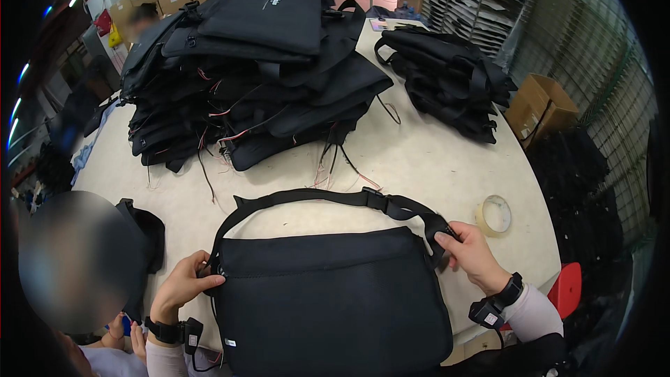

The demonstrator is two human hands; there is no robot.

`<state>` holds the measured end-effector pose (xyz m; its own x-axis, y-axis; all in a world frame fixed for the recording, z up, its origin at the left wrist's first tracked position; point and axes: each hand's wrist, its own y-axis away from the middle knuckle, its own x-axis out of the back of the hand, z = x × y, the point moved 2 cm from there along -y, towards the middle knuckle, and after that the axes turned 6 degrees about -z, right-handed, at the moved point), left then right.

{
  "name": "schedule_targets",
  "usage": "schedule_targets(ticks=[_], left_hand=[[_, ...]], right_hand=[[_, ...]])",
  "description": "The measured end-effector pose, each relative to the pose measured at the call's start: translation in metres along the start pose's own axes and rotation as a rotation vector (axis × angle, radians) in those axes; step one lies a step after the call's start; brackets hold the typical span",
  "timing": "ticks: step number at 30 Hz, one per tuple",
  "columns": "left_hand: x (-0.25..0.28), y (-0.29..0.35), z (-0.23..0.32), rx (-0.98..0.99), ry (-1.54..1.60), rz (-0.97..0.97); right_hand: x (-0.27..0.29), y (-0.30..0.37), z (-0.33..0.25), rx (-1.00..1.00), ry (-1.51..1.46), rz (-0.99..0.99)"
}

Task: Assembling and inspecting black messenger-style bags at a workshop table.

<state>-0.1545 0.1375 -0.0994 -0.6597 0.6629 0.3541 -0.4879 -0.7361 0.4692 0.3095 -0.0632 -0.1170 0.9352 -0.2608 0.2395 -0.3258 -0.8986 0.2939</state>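
Observation:
A black messenger bag (328, 300) lies flat at the table's near edge, right in front of me. Its shoulder strap (307, 197) arches above the top edge, with a black plastic buckle (375, 200) right of the middle. At the bag's upper left corner, my left hand (187, 281) is closed on the strap's lower end, thumb against the bag's edge. My right hand (471, 255) pinches the strap near the upper right corner, thumb on top. The fingers beneath the strap are partly hidden on both sides.
A tall pile of black bags (279, 91) with loose threads fills the table's far left; a smaller bag stack (447, 80) lies far right. A tape roll (494, 215) rests beyond my right hand. A co-worker's hands (125, 328) show at lower left. A red stool (567, 292) stands right.

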Motion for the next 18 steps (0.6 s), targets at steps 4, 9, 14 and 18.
schedule_targets(ticks=[4, 9, 14, 18], left_hand=[[0.003, 0.023, 0.029, 0.057, -0.48, 0.119], [-0.059, 0.006, 0.139, -0.376, -0.529, 0.107], [-0.151, -0.056, 0.153, -0.707, -0.707, -0.216], [-0.182, -0.097, 0.157, -0.589, -0.722, -0.364]], right_hand=[[0.008, -0.009, -0.011, -0.202, -0.191, -0.115], [0.016, -0.004, -0.007, 0.195, 0.226, 0.179], [-0.007, 0.003, -0.028, 0.544, 0.27, -0.056], [-0.004, 0.007, -0.045, 0.655, 0.544, -0.206]])
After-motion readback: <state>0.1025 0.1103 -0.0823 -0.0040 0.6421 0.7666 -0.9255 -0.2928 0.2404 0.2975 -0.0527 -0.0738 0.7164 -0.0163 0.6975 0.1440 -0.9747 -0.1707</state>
